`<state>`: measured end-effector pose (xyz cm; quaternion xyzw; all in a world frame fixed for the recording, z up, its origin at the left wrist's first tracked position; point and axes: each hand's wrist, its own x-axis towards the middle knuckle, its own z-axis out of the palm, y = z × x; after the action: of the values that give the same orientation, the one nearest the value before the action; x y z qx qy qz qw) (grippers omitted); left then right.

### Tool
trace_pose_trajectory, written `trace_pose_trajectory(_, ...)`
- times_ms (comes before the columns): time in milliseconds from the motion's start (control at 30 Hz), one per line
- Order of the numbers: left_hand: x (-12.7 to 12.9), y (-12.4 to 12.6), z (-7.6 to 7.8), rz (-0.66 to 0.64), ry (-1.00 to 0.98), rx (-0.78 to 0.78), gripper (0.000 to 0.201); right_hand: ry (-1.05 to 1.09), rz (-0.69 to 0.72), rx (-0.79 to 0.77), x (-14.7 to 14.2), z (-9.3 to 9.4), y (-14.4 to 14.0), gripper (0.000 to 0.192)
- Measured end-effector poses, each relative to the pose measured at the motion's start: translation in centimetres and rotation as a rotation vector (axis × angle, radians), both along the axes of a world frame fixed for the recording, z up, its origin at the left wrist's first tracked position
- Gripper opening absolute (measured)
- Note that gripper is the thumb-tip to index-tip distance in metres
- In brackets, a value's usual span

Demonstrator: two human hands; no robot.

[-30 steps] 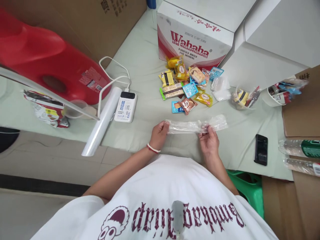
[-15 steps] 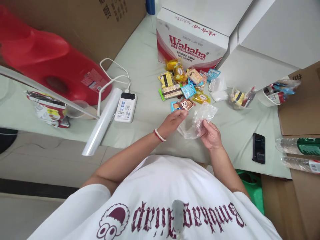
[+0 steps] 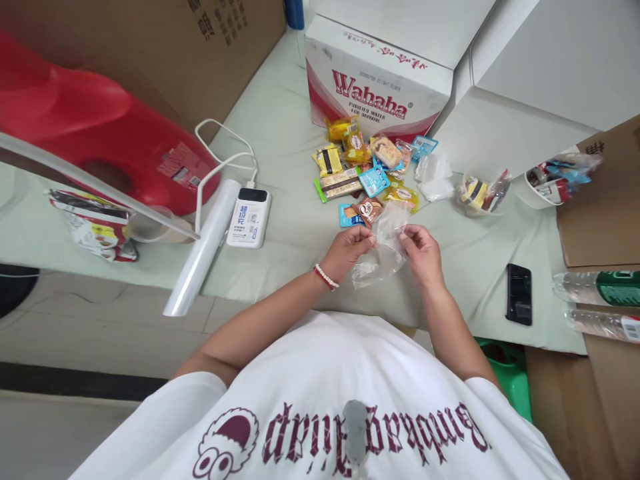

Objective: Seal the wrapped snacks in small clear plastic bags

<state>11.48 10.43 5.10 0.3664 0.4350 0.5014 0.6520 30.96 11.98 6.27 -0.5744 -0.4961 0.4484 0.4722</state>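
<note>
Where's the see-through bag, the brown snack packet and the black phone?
clear plastic bag (image 3: 381, 257), head view, on its crinkled middle between the hands
brown snack packet (image 3: 369, 209), head view, on its front label
black phone (image 3: 519, 294), head view, on its screen

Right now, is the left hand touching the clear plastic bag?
Touching. The head view shows the left hand pinching the upper edge of the clear plastic bag, with the right hand gripping the opposite edge.

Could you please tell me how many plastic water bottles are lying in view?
2: a clear plastic bottle with green label at the right edge, and a second clear plastic bottle just below it, both cut off.
</note>
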Motion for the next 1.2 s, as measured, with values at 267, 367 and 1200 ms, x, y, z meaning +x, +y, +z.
trace_pose_trajectory(267, 0.4, -0.8, 0.1, 0.006, 0.133, 0.123, 0.040, -0.141, 0.178, 0.050, -3.4, 1.3, -1.9, 0.033)
trace_pose_trajectory(367, 0.2, -1.0, 0.0, 0.064, 0.156, 0.105, 0.037, 0.024, 0.117, -0.025, -3.8, 0.8, -1.2, 0.032)
trace_pose_trajectory(1200, -3.6, -0.2, -3.1, 0.563, 0.563, 0.048, 0.026, 0.250, 0.140, -0.379, -5.3, -1.2, -2.5, 0.042)
